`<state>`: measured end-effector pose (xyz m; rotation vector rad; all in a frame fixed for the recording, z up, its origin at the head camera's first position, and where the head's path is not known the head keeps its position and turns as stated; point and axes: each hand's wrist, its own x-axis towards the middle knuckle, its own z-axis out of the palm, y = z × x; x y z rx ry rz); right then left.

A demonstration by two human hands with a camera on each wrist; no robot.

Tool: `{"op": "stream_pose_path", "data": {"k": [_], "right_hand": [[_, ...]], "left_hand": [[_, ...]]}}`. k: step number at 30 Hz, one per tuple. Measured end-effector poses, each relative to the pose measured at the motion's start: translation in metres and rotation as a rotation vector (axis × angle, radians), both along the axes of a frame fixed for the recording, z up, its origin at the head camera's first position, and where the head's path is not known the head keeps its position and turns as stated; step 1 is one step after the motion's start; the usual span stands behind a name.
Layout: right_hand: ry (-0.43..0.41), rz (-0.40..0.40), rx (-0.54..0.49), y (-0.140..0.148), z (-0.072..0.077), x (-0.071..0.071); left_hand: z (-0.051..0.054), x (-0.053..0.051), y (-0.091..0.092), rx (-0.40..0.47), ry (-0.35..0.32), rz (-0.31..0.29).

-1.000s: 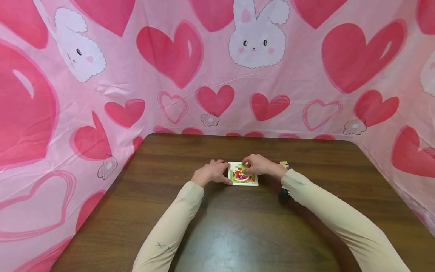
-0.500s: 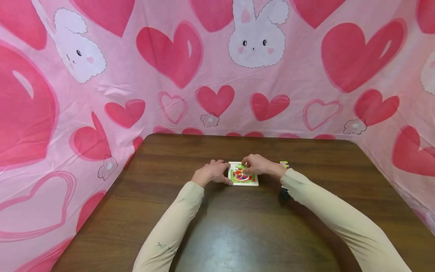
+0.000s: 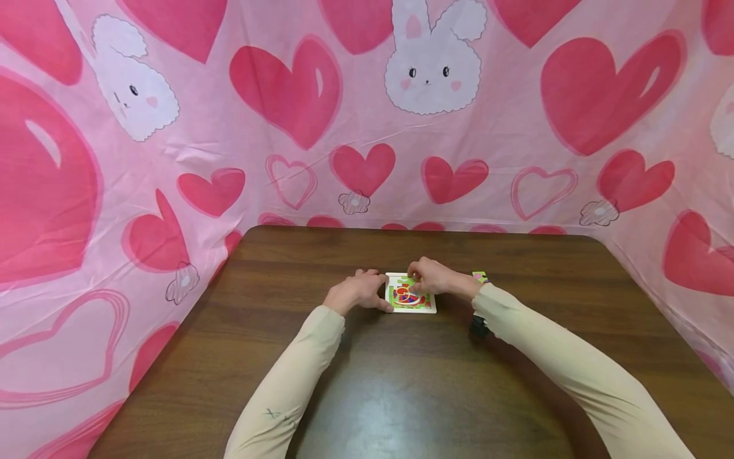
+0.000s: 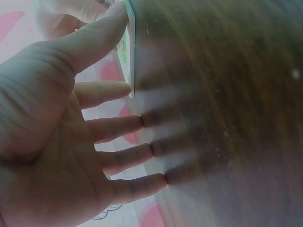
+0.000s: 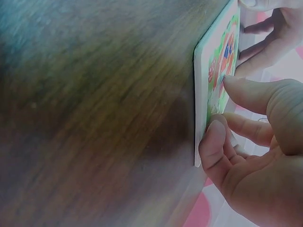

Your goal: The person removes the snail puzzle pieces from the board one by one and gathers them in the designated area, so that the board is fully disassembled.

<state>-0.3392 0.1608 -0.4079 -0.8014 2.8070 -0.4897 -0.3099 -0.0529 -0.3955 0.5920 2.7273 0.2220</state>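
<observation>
A small jigsaw puzzle board [image 3: 411,311] with a white rim and a red, blue and green picture lies flat on the table. At its left side, my left hand [image 3: 358,290] has its thumb on the near corner and its index fingertip against the edge. The other left fingers [image 4: 125,156] stand straight, tips on the table. Over the board's right part, my right hand [image 3: 437,278] bends its fingers down, with the thumb [image 5: 251,94] and fingertips touching the picture. Whether a piece sits between them is hidden.
Beyond the right wrist lies at least one loose green and pink puzzle piece [image 3: 479,276], partly covered by the sleeve. The brown wooden table [image 3: 378,382] meets a pink heart-patterned cloth [image 3: 367,127] at its back and sides.
The right hand has shifted very slightly, its knuckles a little higher. My left hand and the board keep their places.
</observation>
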Motion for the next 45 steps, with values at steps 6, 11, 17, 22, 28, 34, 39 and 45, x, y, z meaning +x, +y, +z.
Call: {"op": "stream_pose_path", "data": {"k": [6, 11, 17, 22, 28, 34, 39, 45], "right_hand": [[-0.005, -0.017, -0.014, 0.0001, 0.0006, 0.0002], [-0.012, -0.031, -0.045, 0.0003, -0.0017, -0.0008], [-0.014, -0.033, -0.083, 0.0005, -0.0022, -0.0012], [-0.009, -0.024, -0.094, -0.0009, -0.0006, -0.0002], [-0.006, -0.037, -0.091, -0.0022, 0.0008, 0.0010], [-0.019, -0.053, -0.094, -0.0019, 0.0013, 0.0012], [-0.022, -0.047, -0.095, -0.0008, 0.0012, 0.0010], [0.019, -0.025, -0.114, 0.0004, 0.0005, 0.0001]], "left_hand": [[0.0002, 0.0000, 0.0005, -0.002, 0.007, -0.003], [-0.0009, 0.0000, 0.0007, -0.010, 0.010, -0.006], [-0.0016, -0.0001, 0.0002, -0.008, 0.012, -0.008], [-0.0016, 0.0002, -0.0003, -0.004, 0.009, -0.004], [-0.0024, 0.0000, -0.0002, -0.001, 0.010, -0.001], [-0.0026, -0.0004, 0.0000, 0.000, 0.010, 0.007], [-0.0031, -0.0002, 0.0004, -0.004, 0.012, -0.004], [-0.0027, -0.0002, -0.0002, 0.002, 0.012, 0.002]]}}
